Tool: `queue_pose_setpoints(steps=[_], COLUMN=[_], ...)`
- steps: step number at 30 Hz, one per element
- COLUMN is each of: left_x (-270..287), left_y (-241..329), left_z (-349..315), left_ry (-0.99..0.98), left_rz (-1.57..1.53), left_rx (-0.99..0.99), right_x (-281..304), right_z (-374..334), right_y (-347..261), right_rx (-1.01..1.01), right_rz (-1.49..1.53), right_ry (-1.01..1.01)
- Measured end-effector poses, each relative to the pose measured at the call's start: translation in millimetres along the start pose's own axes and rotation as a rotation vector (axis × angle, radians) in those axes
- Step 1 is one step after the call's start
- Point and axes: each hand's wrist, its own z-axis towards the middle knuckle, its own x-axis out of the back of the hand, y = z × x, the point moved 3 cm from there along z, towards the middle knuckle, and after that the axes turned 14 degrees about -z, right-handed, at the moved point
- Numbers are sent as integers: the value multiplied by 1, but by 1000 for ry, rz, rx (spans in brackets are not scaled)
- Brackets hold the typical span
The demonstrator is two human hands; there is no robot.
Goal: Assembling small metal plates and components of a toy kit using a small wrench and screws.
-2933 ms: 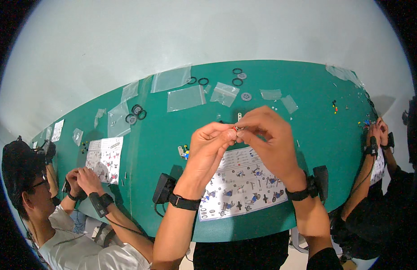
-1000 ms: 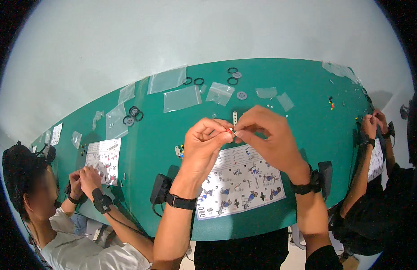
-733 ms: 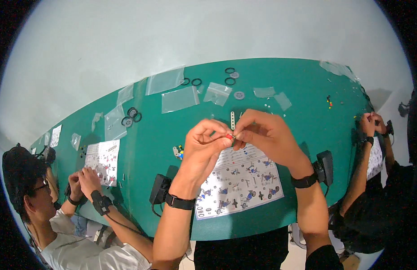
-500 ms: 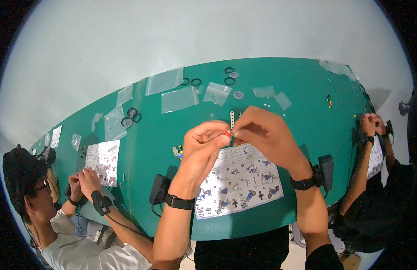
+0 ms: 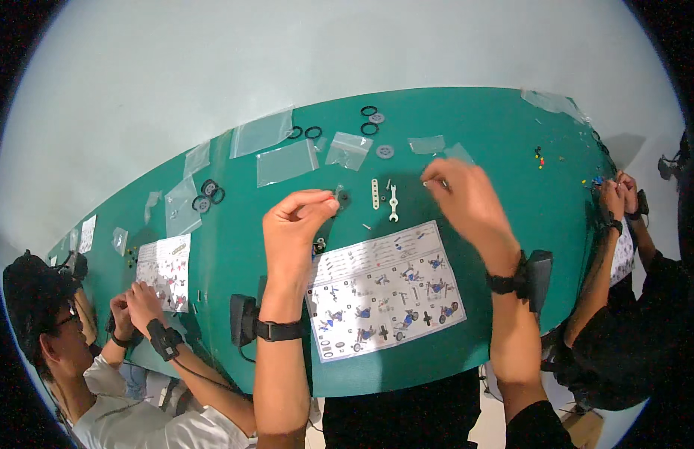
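Observation:
My left hand (image 5: pixel 293 224) is closed in a pinch over the table, left of the sheet's upper edge. A small red piece (image 5: pixel 332 198) shows at its fingertips, mostly covered. Off to the right, my right hand (image 5: pixel 470 206) is slightly blurred, its thumb and forefinger pressed together on a tiny pale bit that I cannot make out. Between the hands lie a cream strip with holes (image 5: pixel 375 194), a small pale wrench (image 5: pixel 394 203) and a short screw (image 5: pixel 366 227). A printed picture sheet (image 5: pixel 388 299) lies nearer to me. Beside my left wrist, a small assembly (image 5: pixel 318 245) is partly hidden.
Clear plastic bags (image 5: pixel 287 163) lie along the far side, with black rings (image 5: pixel 369 129) and grey wheel discs (image 5: pixel 385 152). A person in white (image 5: pixel 148 404) works at the left; another in black (image 5: pixel 624 329) at the right. Small coloured parts (image 5: pixel 540 159) lie far right.
My hands have moved apart, the left one leftward with the red piece and the right one to the right. The wrench and screw between them now show.

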Motion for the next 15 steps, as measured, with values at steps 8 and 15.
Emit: queue_pose_setpoints(steps=[8, 15], left_x=[21, 30], left_y=[-2, 9], left_z=[9, 13], left_ry=[20, 96], left_rz=[-25, -87], left_rx=[100, 70], right_x=[22, 40], right_z=[-10, -24], right_y=[64, 59], right_rx=[-277, -437], right_rz=[-258, -387], right_ry=[-175, -545])
